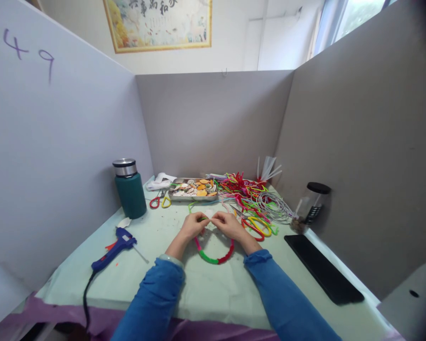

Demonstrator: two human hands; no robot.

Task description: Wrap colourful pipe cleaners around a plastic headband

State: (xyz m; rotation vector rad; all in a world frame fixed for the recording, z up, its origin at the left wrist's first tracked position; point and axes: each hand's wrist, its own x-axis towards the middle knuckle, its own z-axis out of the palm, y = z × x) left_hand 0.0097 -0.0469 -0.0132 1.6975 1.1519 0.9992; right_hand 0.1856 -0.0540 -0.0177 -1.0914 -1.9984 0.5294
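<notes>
On the pale green tablecloth lies a ring wrapped in fuzzy pipe cleaner [209,259], with green, red and pink stretches. Its far side is hidden by my hands. My left hand [192,225] is closed in a pinch at the upper left of the ring, with a bit of green pipe cleaner showing at the fingers. Close beside it, my right hand [229,225] also pinches, its fingertips nearly meeting the left ones; what lies between them is too small to make out. Light green and pale blue strands [190,206] run just beyond the hands.
Red-and-yellow scissors [258,228] lie right of my right hand, before a heap of pipe cleaners [239,184]. A metal tray [193,199] of small pieces stands behind. Left are a green flask [130,196] and a blue glue gun [115,248]; right, a black slab [323,269] and a jar [310,208].
</notes>
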